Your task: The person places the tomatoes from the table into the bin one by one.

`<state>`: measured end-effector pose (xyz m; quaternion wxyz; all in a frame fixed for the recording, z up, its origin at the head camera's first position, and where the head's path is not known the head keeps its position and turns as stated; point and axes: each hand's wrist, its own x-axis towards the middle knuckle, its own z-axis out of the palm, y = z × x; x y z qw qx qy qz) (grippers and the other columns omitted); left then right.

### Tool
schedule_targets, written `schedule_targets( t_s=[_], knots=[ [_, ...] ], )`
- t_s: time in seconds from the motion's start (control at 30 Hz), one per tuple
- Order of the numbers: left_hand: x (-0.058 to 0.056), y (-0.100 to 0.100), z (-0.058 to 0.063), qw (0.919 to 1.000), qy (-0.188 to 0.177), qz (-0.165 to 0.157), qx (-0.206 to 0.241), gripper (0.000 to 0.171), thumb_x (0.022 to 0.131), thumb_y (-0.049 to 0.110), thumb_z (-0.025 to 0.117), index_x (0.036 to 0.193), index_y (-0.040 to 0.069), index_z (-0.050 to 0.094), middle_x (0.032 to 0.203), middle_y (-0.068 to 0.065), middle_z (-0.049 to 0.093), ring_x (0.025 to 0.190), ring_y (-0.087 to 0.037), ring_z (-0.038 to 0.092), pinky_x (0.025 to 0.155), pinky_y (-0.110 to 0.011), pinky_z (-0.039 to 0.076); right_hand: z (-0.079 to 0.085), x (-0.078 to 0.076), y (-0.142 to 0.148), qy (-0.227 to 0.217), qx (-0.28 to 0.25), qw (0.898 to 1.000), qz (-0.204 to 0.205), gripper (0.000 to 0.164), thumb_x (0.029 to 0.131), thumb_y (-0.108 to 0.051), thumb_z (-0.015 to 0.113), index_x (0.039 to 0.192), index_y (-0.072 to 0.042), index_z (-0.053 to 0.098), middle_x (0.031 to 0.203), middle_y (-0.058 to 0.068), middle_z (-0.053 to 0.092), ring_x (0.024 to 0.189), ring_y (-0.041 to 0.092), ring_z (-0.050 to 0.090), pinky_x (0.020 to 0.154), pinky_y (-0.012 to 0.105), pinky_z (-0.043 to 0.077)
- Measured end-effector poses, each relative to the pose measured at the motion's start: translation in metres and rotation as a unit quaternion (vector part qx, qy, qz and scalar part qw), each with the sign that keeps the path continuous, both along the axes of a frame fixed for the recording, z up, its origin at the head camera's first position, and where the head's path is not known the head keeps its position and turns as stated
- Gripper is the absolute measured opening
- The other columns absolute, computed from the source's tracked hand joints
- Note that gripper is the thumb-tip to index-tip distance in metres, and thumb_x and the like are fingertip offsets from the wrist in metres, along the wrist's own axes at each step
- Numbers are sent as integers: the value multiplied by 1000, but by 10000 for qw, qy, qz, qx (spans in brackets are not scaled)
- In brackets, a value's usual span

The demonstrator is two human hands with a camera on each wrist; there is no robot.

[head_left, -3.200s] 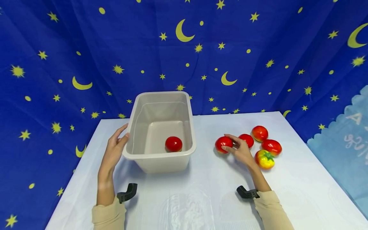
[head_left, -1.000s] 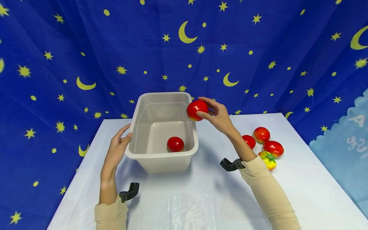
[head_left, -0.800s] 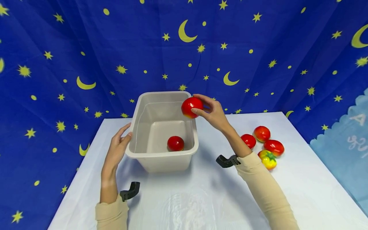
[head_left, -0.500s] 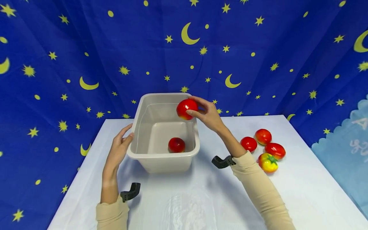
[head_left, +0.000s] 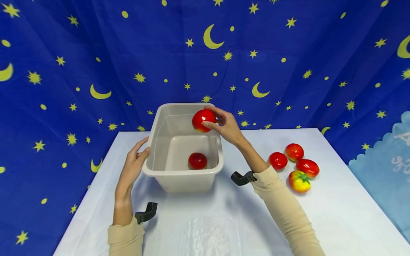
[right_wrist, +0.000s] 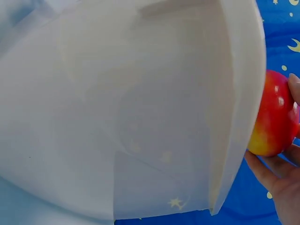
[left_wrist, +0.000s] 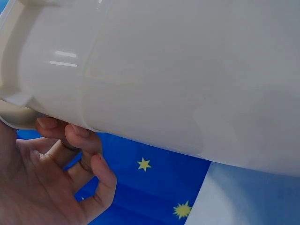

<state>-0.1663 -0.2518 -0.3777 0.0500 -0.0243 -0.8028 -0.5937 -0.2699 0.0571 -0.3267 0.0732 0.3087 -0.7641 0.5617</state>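
My right hand [head_left: 225, 126] grips a shiny red tomato [head_left: 203, 121] with yellow near its base, holding it over the right side of a light grey plastic bin [head_left: 182, 174]. In the right wrist view, the held tomato [right_wrist: 274, 115] shows beyond the bin's rim, fingers around it. Inside the bin, near the front right, lies another red tomato [head_left: 197, 161]. My left hand [head_left: 132, 163] holds the bin's left rim. Curled fingers [left_wrist: 101, 173] meet the underside of that rim in the left wrist view.
On the right of the white table [head_left: 256, 220] sit several more tomatoes: red ones [head_left: 277, 161], and a yellow-red one [head_left: 299, 181] with a green calyx. A blue curtain [head_left: 179, 57] with moons and stars hangs behind. Black camera mounts [head_left: 146, 212] stick out from both wrists.
My right hand has picked up the tomato from the table, raised it and carried it left over the bin. The left hand stays at the rim.
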Motion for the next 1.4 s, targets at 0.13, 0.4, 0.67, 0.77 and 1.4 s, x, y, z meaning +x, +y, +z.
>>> schedule_targets(
  t_s=[0.13,0.4,0.67,0.77,1.4],
  knots=[
    [0,0,0,10000,-1,43,-14,51,105,25,44,152,9,34,116,-31,64,79,0,66,72,-25,52,-2,-2,-3,25,48,9999,147,54,88,-5,69,139,1,51,136,17,56,119,30,59,99,41,48],
    [-1,0,-1,10000,23,-18,-23,51,105,26,44,152,9,32,120,-36,59,81,1,65,73,-24,52,-4,-1,-4,45,16,9997,243,54,88,-5,69,139,0,51,137,17,56,123,30,57,104,38,45],
    [0,0,-1,10000,6,-37,-41,52,105,27,43,153,9,31,120,-36,59,80,1,65,73,-24,52,-7,-1,-2,142,136,9997,148,55,90,-8,68,142,-1,48,144,15,51,135,26,47,112,42,35],
    [0,-1,-1,10000,20,-60,-35,52,105,27,43,153,9,31,119,-36,60,80,-1,66,72,-24,52,-7,0,0,139,125,9998,61,55,91,-10,67,142,-3,49,146,13,49,137,25,44,114,43,32],
    [0,-1,1,10000,-30,-35,-88,52,105,27,43,153,10,31,117,-33,62,83,-7,68,72,-25,52,-13,5,27,253,-17,9995,-167,53,91,-8,67,141,-3,50,145,16,49,136,28,45,111,44,36]
  ],
)
